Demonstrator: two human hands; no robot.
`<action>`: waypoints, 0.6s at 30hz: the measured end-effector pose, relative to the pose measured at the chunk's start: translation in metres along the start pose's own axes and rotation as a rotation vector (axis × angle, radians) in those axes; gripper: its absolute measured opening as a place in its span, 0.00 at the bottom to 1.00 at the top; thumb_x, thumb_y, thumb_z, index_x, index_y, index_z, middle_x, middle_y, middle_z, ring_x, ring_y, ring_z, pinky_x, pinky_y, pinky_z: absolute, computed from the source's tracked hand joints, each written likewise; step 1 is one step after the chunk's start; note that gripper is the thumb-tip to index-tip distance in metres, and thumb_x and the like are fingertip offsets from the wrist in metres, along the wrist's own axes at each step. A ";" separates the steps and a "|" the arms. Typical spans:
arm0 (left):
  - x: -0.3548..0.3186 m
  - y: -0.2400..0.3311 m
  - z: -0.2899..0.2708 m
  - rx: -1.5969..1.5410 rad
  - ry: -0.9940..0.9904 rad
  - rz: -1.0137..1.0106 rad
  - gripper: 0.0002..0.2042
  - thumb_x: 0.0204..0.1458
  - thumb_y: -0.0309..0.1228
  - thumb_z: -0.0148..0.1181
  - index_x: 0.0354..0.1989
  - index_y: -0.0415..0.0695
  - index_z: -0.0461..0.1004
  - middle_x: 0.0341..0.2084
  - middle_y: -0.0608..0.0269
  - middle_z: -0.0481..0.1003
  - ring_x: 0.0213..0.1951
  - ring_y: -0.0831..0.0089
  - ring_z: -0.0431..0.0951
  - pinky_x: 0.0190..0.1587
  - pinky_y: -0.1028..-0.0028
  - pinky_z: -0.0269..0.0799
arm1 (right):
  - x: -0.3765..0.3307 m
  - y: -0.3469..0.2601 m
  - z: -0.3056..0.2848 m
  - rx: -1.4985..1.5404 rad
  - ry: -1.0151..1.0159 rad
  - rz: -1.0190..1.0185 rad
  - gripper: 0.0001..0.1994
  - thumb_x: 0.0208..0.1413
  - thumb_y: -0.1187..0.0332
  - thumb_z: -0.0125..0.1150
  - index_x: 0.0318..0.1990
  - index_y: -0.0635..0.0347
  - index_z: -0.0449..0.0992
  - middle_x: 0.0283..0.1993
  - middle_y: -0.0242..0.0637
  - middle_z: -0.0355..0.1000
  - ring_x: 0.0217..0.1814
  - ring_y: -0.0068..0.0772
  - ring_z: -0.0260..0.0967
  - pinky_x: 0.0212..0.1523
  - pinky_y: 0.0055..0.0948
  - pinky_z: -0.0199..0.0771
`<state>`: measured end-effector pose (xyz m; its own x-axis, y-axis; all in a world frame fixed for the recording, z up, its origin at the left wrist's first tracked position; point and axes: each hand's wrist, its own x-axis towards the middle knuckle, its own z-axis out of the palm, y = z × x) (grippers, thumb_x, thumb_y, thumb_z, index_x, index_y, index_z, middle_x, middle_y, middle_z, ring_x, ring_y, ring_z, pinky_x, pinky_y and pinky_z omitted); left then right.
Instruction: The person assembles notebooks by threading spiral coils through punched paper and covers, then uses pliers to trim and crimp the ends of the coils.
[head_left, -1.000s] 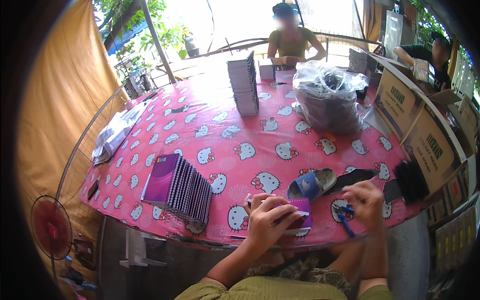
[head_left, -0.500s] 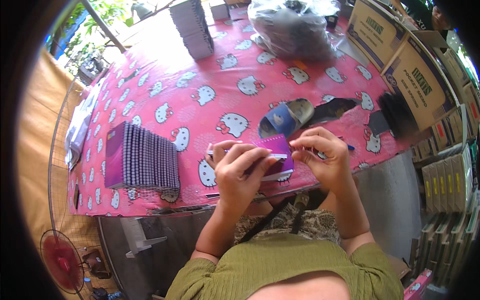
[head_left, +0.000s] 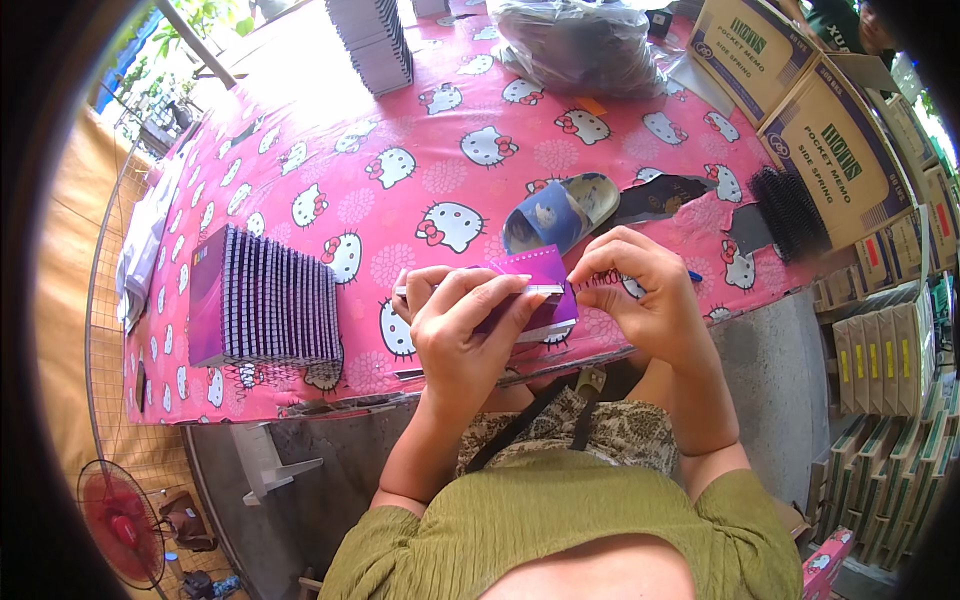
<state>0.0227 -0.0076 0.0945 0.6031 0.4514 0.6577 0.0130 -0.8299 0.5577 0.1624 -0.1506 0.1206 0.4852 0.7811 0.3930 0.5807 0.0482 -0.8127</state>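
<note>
Spotting from across the table [head_left: 390, 235]: work's at the near edge, in front of the seated person.

Left hand [head_left: 460, 325] has the purple notebook [head_left: 548, 265] clamped: fingers bent over the cover, thumb and index close together near its white edge. Right hand [head_left: 645, 290] is just off the notebook's right end, thumb and index pinched on what looks like a thin dark coil [head_left: 603, 281]. Most of it's behind the fingers; can't tell whether its tip is in a hole.

My read on the step: coil being worked at the punched edge, left hand as the vise, right hand doing the fine bit. Next move calls for a light pinch, coil lined up with the hole row, pages kept square. Risk: let the left grip slacken and the holes drift out of line.

Notebook look: purple cover, row of small holes along the far edge, white page block showing on the near side. Sits tilted a bit. Left fingers hide a good part of it, so can't check the whole cover.

Around it: stack of purple notebooks [head_left: 265, 300] with dark coils off to the left, blue slipper [head_left: 560, 215] just beyond the hands, black coil pile [head_left: 790, 215] by the cartons [head_left: 830, 150] at right.
</note>
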 end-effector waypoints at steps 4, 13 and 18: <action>0.001 0.002 -0.001 0.018 0.004 0.009 0.11 0.36 0.30 0.75 0.30 0.45 0.83 0.27 0.68 0.79 0.36 0.70 0.70 0.42 0.71 0.64 | -0.001 0.007 -0.007 0.058 -0.118 0.158 0.06 0.47 0.78 0.65 0.34 0.61 0.77 0.33 0.39 0.74 0.33 0.32 0.74 0.35 0.28 0.72; -0.002 0.003 -0.002 -0.028 -0.024 -0.048 0.11 0.37 0.26 0.73 0.32 0.48 0.82 0.28 0.69 0.78 0.35 0.70 0.70 0.42 0.70 0.63 | -0.005 -0.013 0.018 -0.396 0.025 -0.111 0.06 0.49 0.72 0.64 0.35 0.60 0.75 0.33 0.38 0.73 0.38 0.40 0.73 0.29 0.37 0.72; 0.000 -0.001 -0.007 -0.032 -0.041 0.007 0.10 0.36 0.27 0.73 0.31 0.50 0.82 0.27 0.71 0.78 0.32 0.71 0.70 0.42 0.72 0.62 | 0.018 0.027 -0.012 -0.282 -0.105 -0.283 0.13 0.48 0.82 0.57 0.43 0.66 0.74 0.40 0.46 0.74 0.36 0.47 0.74 0.38 0.35 0.76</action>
<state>0.0173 -0.0045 0.0978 0.6356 0.4311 0.6405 -0.0166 -0.8218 0.5696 0.1950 -0.1423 0.1108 0.2197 0.8217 0.5258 0.8449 0.1092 -0.5237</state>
